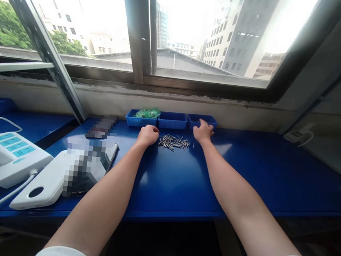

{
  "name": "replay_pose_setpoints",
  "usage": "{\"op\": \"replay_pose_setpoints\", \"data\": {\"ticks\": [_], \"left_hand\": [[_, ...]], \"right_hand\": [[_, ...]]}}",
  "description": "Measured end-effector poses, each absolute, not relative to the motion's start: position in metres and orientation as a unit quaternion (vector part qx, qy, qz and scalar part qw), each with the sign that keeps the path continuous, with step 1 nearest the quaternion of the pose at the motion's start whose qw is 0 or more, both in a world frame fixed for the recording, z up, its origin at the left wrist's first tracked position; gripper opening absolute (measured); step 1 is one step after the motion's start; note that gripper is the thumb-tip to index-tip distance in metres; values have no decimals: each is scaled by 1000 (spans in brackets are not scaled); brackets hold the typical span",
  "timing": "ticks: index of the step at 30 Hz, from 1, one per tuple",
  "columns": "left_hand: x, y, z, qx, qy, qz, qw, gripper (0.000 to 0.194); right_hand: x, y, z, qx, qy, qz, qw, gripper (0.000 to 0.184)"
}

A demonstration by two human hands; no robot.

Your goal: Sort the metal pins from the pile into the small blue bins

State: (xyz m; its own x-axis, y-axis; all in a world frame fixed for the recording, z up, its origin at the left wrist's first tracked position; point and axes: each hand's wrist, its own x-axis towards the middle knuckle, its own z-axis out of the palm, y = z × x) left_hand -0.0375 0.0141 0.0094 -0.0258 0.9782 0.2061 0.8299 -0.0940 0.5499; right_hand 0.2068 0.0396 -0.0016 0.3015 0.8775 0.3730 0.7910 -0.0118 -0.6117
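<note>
A loose pile of small, thin metal pins or screws [173, 142] lies on the blue tabletop between my hands; the exact kind is too small to tell. At the pile's left edge, my left hand [148, 135] is closed with curled fingers, and whatever they hold is hidden. My right hand [203, 131] reaches over the front rim of the right blue bin [212, 120], its fingers apart. I see nothing in those fingers. The middle blue bin [172, 125] stands beside it, and the left blue bin [140, 122] contains green plastic packaging [147, 113].
On the left of the blue table [176, 186] lie a phone-like dark object [102, 127], a partly blurred device [110, 158], a white power bank [43, 179] and a white power strip [13, 155] with cables. A metal post [68, 79] rises behind them, near the window.
</note>
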Motion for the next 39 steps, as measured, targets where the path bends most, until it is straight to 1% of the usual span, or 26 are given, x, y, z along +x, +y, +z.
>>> {"op": "replay_pose_setpoints", "data": {"ticks": [5,9,12,15,19,21,23,25,28,32,36,39], "left_hand": [[-44,8,21,680,671,244,167,23],[-45,0,32,704,659,130,229,15],[-43,-3,36,704,672,70,218,17],[-42,-4,38,703,676,68,210,17],[-42,-6,38,722,653,64,222,11],[-41,-7,38,729,643,69,222,10],[-40,-8,38,739,631,81,222,13],[-38,-9,38,755,610,98,220,16],[-34,-8,35,778,572,140,220,17],[-30,-5,29,798,533,201,196,15],[-26,-5,26,800,503,274,178,19],[-21,-6,24,790,493,324,167,18]], "right_hand": [[209,45,-6,-713,-599,83,355,63],[210,46,-7,-726,-592,79,341,70],[210,45,-7,-737,-582,82,335,75],[207,43,-6,-732,-572,79,361,73],[199,35,-4,-691,-578,40,431,62],[193,29,-1,-655,-599,12,461,53],[184,21,3,-600,-647,5,471,39],[173,12,6,-512,-730,45,451,30],[159,4,7,-400,-808,109,420,28],[151,3,3,-394,-817,146,395,25],[154,5,3,-423,-787,163,419,26],[155,5,4,-440,-764,174,440,29]]}}
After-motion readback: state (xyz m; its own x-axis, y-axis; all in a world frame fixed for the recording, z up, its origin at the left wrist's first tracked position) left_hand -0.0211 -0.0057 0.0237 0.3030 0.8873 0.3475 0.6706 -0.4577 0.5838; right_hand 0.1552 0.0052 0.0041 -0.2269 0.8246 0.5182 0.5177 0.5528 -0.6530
